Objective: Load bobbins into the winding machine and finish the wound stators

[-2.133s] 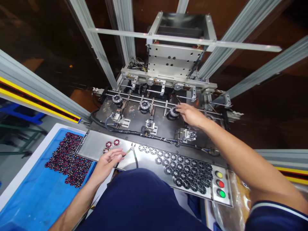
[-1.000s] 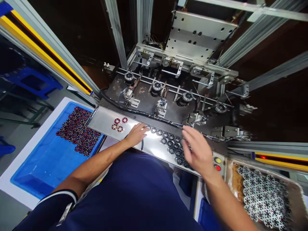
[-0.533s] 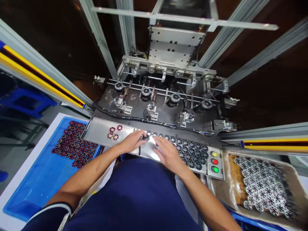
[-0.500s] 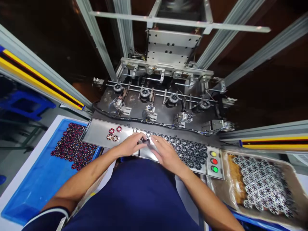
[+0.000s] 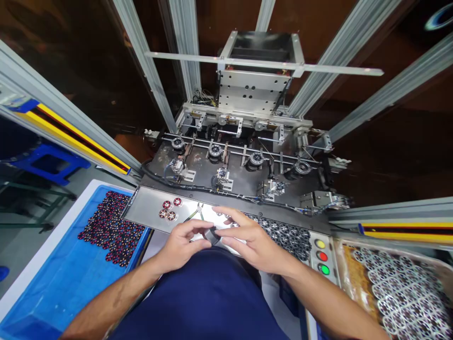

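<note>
In front of my body, a dark grey stator core (image 5: 211, 235) is held edge-on between both hands. My left hand (image 5: 180, 245) pinches its left side with thumb and fingers. From the right, my right hand (image 5: 253, 238) grips it with the fingertips. The fingers cover part of the core. Just behind my left hand, a pair of cutting pliers (image 5: 198, 210) lies on the metal tray (image 5: 143, 203), jaws pointing away from me. Several wound stators (image 5: 171, 216) with red and copper-coloured coils sit on the tray's left part. Bare stator cores (image 5: 288, 238) crowd its right part.
Behind the tray stands a machine with several round stations (image 5: 255, 160). Coloured buttons (image 5: 322, 256) line the tray's right end. A blue bin (image 5: 71, 278) of wound stators is at left; a plastic-lined box (image 5: 361, 295) of cores is at right. Yellow-edged bars (image 5: 81, 137) flank both sides.
Both hands have come closer to my body, bringing the core off the tray area. The pliers, mostly covered before, now show. The whole view has shifted slightly.
</note>
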Available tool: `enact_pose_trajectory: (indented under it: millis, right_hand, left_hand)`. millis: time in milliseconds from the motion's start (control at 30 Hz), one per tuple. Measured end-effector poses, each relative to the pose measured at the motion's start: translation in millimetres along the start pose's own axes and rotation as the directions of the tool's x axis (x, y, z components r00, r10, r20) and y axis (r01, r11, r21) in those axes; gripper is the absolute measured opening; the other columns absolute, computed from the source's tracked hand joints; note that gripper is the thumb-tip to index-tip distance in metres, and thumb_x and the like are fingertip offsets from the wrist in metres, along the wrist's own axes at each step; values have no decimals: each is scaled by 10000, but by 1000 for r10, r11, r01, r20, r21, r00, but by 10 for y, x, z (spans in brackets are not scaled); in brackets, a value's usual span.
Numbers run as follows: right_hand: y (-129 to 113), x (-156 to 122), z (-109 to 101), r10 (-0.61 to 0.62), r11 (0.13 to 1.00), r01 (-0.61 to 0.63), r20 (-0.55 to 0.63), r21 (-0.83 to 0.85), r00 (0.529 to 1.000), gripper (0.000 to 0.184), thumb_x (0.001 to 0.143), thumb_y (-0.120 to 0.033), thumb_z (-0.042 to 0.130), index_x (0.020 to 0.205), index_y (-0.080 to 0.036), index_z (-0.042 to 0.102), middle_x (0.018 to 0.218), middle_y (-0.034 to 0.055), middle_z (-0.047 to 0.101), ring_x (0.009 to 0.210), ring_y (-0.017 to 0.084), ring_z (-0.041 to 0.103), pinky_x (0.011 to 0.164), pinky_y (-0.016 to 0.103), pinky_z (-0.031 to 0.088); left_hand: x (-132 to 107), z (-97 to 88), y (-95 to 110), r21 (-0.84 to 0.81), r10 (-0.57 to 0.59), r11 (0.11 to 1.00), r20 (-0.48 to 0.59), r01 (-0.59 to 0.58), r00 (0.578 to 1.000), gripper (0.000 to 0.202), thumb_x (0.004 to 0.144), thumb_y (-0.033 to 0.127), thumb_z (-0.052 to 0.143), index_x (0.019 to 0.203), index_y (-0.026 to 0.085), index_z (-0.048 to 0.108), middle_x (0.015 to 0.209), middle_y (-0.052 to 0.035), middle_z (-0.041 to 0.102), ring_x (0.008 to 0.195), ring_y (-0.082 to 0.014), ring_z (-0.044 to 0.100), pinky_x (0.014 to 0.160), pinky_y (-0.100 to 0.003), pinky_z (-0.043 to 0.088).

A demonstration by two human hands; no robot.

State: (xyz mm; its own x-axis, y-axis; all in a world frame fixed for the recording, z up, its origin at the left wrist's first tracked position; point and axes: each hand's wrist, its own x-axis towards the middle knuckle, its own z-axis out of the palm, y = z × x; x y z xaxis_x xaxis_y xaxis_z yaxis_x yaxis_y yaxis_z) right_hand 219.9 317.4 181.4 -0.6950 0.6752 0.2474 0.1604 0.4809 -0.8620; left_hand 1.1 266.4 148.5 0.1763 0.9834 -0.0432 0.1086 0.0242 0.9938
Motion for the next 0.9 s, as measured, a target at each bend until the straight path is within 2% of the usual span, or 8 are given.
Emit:
enact_pose_trajectory:
  millis: [200, 300, 367, 500, 567, 633, 733, 900]
  right_hand:
    - [-12, 107, -158, 21, 943, -132, 341, 305, 940, 200, 932, -249, 555, 974, -189, 741, 1459, 81, 507, 1407, 211, 404, 1141, 379, 369]
    - [-11, 154, -224, -52, 932, -105, 415, 346, 908, 205, 933, -221, 542, 994, -149, 724, 1488, 119, 464, 1403, 190, 410, 1148, 338, 352]
    - [47, 178, -473, -52, 959, -70, 410, 276, 911, 220, 942, -231, 526, 1008, -160, 724, 1497, 104, 455, 1393, 184, 425, 1141, 341, 364]
    - [489, 137, -1549, 216, 951, -163, 189, -263, 958, 294, 972, -296, 460, 1149, -265, 692, 1568, -12, 347, 1435, 204, 353, 1187, 460, 291]
    - [858, 54, -2152, 448, 727, -378, -20, -573, 894, 307, 961, -301, 463, 1135, -237, 708, 1557, 0, 367, 1413, 209, 389, 1176, 411, 318]
    - [1240, -56, -2602, 562, 579, -516, -151, -631, 814, 286, 920, -244, 506, 1046, -152, 746, 1484, 82, 468, 1403, 261, 399, 1160, 415, 345]
    - [1680, -218, -2887, 646, 442, -618, -247, -650, 722, 248, 869, -220, 568, 1001, -148, 765, 1464, 84, 490, 1415, 301, 367, 1176, 437, 317]
    - [1960, -342, -2859, 706, 358, -659, -270, -661, 654, 295, 878, -253, 571, 1101, -164, 742, 1557, 55, 362, 1469, 325, 244, 1201, 451, 259]
  left_hand:
    - [-1, -50, 201, 164, 5, 986, 119, -24, 993, 296, 736, 373, 768, 1012, 268, 764, 1010, -76, 771, 953, -273, 711, 916, -427, 546]
    - [16, -61, 196, 182, -44, 983, 170, 12, 985, 351, 722, 385, 778, 1052, 267, 752, 1028, -77, 768, 970, -277, 710, 923, -424, 549]
    - [47, -96, 172, 142, -118, 985, 152, 96, 981, 470, 724, 374, 779, 1168, 244, 698, 1122, -96, 741, 1002, -278, 701, 931, -416, 552]
    - [150, -247, 54, 68, -207, 975, -64, 212, 976, 544, 755, 377, 742, 1245, 180, 612, 1181, -143, 706, 1023, -281, 695, 941, -414, 556]
    - [196, -339, -53, 60, -239, 966, -155, 250, 959, 541, 756, 402, 737, 1223, 167, 600, 1162, -148, 711, 1012, -275, 702, 940, -405, 560]
    - [223, -416, -177, 55, -286, 952, -194, 301, 939, 560, 752, 420, 740, 1222, 159, 582, 1165, -152, 710, 1019, -270, 703, 946, -391, 559]
    - [228, -483, -341, 59, -341, 930, -222, 362, 913, 603, 736, 453, 750, 1227, 151, 570, 1167, -156, 709, 1027, -278, 704, 937, -379, 564]
    - [222, -530, -463, 78, -380, 911, -227, 406, 896, 618, 716, 462, 768, 1223, 167, 572, 1164, -141, 715, 1029, -267, 704, 932, -357, 568]
